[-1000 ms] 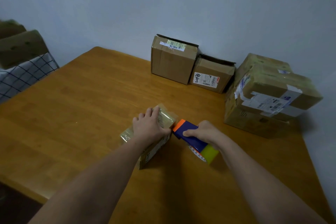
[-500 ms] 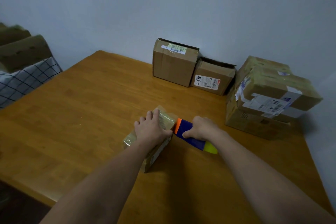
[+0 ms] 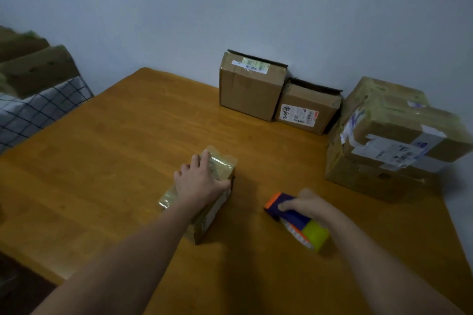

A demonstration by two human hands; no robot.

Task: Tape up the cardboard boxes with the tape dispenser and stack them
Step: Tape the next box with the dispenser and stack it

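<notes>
Left hand (image 3: 198,183): palm down on the small box (image 3: 204,192), fingers spread over its top and thumb hooked at the right edge; it reads as pinning the box so it cannot slide on the table (image 3: 115,161)
Small box: near the middle of the table, long side running toward the person; top shiny with tape, so the seam looks already covered; whether the ends are sealed I cannot tell
Right hand (image 3: 311,206): closed round the dispenser (image 3: 294,217) from above, fingers curled over its blue body; held well apart from the small box, to its right; no strip is seen running between them, though the blur could hide one
Dispenser: low over the table, orange end pointing at the small box, yellow-green end toward the person; whether it touches the wood is unclear
Stack (image 3: 391,135): two taped boxes at the right edge, upper one skewed on the lower; probably the finished pile, so the small box likely goes there next
Open boxes: a tall one (image 3: 252,87) and a short one (image 3: 307,110) against the wall, touching, flaps loose; they seem to wait for taping
Risk: the skewed top of the stack gives a poor seat for a narrow box
</notes>
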